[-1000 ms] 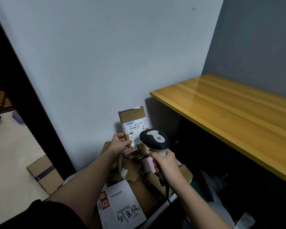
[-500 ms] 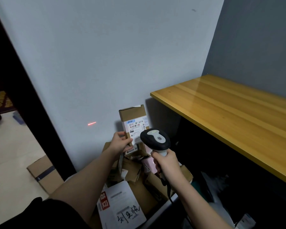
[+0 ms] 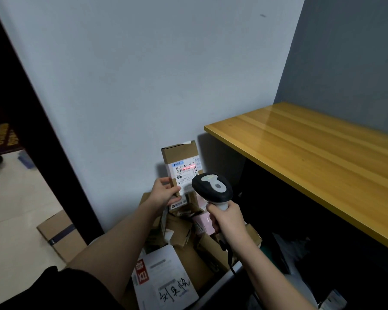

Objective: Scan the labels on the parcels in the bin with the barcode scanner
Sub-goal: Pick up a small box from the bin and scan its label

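My left hand (image 3: 164, 193) pinched the upright parcel (image 3: 181, 157) above the bin (image 3: 217, 285) while my right hand (image 3: 227, 220), fisted around the barcode scanner (image 3: 212, 189), aimed up-left at its label (image 3: 186, 173).

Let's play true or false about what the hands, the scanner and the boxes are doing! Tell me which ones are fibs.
1. The left hand holds a brown parcel upright. True.
2. The right hand is empty. False: it grips the scanner.
3. A red line glows on the parcel's label. True.
4. The wooden table is piled with parcels. False: the parcels lie in the bin on the floor.
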